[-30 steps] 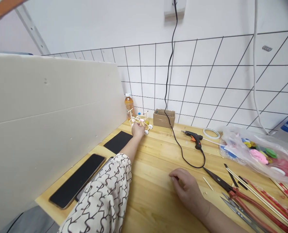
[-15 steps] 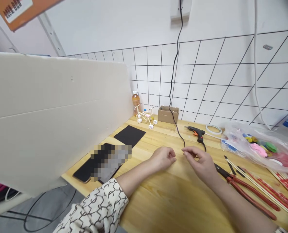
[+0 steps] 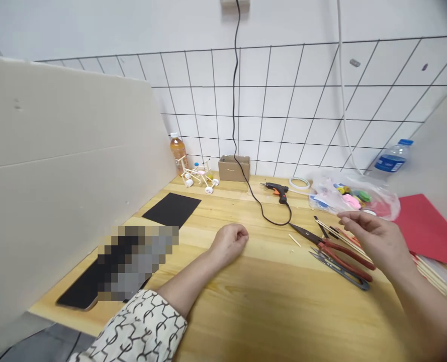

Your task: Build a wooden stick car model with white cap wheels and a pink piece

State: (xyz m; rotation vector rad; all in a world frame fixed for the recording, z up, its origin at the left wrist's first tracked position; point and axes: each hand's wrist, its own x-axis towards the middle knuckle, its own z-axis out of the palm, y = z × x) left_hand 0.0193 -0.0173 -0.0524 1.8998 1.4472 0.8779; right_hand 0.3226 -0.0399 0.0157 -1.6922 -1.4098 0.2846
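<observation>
My left hand [image 3: 229, 244] rests low over the wooden table [image 3: 246, 311], its fingers curled in with the thumb against them. Whatever it may hold is hidden. On the right, my right hand [image 3: 377, 239] hovers above thin wooden sticks [image 3: 344, 236], fingers loosely stretched, tips near each other and nothing visible between them. Close by lie red-handled long-nose pliers [image 3: 332, 246] and grey thread snips [image 3: 340, 269]. A short stick piece [image 3: 294, 240] lies between the hands, left of the pliers.
At the back stand a drink bottle [image 3: 178, 153], a stick model with white wheels [image 3: 200, 176] and a cardboard box [image 3: 234, 168]. A glue gun [image 3: 278, 190], tape roll [image 3: 299, 183], plastic bag of coloured clay [image 3: 353, 193] and red sheet [image 3: 430, 229] lie rightward; black sheet [image 3: 172, 208] and phone [image 3: 82, 289] leftward.
My right hand has moved away from my left hand, rightward over the sticks. The view has turned right, showing the thread snips, the red sheet and more of the water bottle.
</observation>
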